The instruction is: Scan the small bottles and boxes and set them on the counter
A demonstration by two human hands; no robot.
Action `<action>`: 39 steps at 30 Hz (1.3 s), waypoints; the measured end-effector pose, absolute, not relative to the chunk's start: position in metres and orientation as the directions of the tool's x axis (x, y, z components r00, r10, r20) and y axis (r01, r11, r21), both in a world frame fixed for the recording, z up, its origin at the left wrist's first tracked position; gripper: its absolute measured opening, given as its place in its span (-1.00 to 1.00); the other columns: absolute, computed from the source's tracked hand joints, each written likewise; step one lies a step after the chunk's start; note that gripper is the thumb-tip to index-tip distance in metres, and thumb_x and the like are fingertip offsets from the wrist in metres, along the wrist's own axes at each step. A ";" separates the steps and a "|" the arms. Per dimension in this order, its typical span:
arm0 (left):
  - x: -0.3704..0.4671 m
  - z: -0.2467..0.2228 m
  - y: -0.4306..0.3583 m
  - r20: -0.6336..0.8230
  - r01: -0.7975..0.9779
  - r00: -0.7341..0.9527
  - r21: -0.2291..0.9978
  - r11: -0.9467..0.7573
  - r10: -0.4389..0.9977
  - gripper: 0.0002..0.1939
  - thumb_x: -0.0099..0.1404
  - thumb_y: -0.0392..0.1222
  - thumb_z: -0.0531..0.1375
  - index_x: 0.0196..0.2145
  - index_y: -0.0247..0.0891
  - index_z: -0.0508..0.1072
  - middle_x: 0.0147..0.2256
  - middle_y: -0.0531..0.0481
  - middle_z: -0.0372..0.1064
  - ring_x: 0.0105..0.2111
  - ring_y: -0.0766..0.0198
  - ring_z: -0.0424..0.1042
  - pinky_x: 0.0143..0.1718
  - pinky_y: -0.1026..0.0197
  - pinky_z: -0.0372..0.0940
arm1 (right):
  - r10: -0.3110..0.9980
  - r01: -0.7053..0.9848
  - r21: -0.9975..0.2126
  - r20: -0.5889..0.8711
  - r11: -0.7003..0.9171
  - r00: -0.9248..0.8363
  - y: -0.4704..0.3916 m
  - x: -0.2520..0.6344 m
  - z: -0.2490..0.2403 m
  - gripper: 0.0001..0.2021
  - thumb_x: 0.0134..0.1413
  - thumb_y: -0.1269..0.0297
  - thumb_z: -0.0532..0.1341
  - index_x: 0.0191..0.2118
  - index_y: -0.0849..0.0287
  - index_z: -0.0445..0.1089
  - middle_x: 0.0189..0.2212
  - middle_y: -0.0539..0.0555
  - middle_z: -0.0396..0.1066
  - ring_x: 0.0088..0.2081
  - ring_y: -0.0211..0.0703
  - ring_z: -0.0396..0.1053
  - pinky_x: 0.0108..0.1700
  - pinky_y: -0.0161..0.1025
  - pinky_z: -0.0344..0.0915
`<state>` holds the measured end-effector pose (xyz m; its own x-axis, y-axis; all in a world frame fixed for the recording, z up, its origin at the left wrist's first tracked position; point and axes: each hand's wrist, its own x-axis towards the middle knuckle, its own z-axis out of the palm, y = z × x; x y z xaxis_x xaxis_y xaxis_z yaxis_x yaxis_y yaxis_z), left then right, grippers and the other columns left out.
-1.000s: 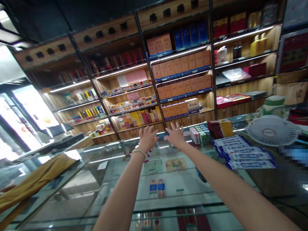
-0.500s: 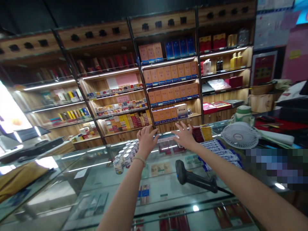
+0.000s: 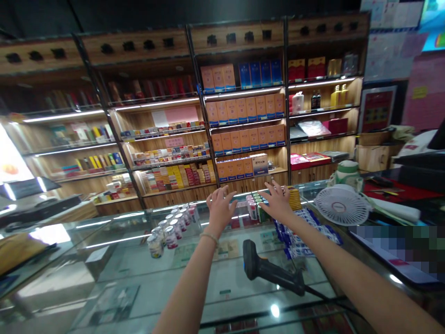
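My left hand (image 3: 220,209) hovers over the glass counter with its fingers spread and nothing in them. To its left stand rows of small white cans (image 3: 171,232) with printed sides. My right hand (image 3: 278,204) is stretched forward with its fingers apart, beside a group of small pink, white and green packs (image 3: 255,206). Whether its fingertips touch those packs, I cannot tell. Partly behind that hand are stacked yellow packs (image 3: 295,198). Blue-and-white packets (image 3: 301,234) lie near my right forearm. Between my arms, a black barcode scanner (image 3: 269,269) rests on the glass.
A white fan (image 3: 342,205) and a green-and-white jug (image 3: 347,174) stand on the right. In front of the fan lies a flat screen device (image 3: 392,260), partly blurred out. Stocked wooden shelves (image 3: 248,134) line the wall behind the counter (image 3: 194,287).
The view has shifted slightly. My left hand is now farther right of the cans. Both hands sit a little lower in view, and the pink, white and green packs show between them.
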<state>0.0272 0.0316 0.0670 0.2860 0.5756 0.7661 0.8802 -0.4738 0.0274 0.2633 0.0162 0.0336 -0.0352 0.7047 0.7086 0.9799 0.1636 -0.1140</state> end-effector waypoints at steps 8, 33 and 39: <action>0.042 0.062 0.042 0.749 0.869 0.306 0.033 -0.494 0.588 -0.68 0.36 -0.06 0.20 0.06 0.10 0.51 0.23 -0.04 0.30 0.23 0.02 0.19 0.23 -0.17 0.02 | 0.736 0.977 -0.126 0.676 0.169 -0.040 0.030 0.259 0.026 -0.60 0.21 0.06 0.21 0.15 -0.13 0.43 0.36 0.14 0.16 0.38 0.20 -0.04 0.29 0.31 -0.18; 0.063 -0.003 0.072 0.583 0.840 0.466 -0.058 -0.539 0.665 -0.46 0.28 -0.16 0.24 0.21 0.13 0.36 0.34 -0.09 0.13 0.29 -0.09 0.10 0.26 -0.33 -0.05 | 0.750 0.978 -0.046 0.650 0.203 -0.125 0.051 0.248 -0.010 -0.55 0.16 0.09 0.23 0.17 -0.01 0.41 0.38 0.18 0.12 0.39 0.22 -0.09 0.31 0.32 -0.23; 0.064 -0.005 0.071 0.597 0.832 0.468 -0.050 -0.553 0.652 -0.53 0.30 -0.17 0.22 0.15 0.13 0.42 0.33 -0.05 0.16 0.30 -0.06 0.09 0.27 -0.32 -0.08 | 0.758 0.978 -0.038 0.638 0.206 -0.135 0.048 0.245 -0.008 -0.66 0.18 0.14 0.21 0.05 0.00 0.49 0.37 0.17 0.13 0.39 0.22 -0.09 0.31 0.32 -0.23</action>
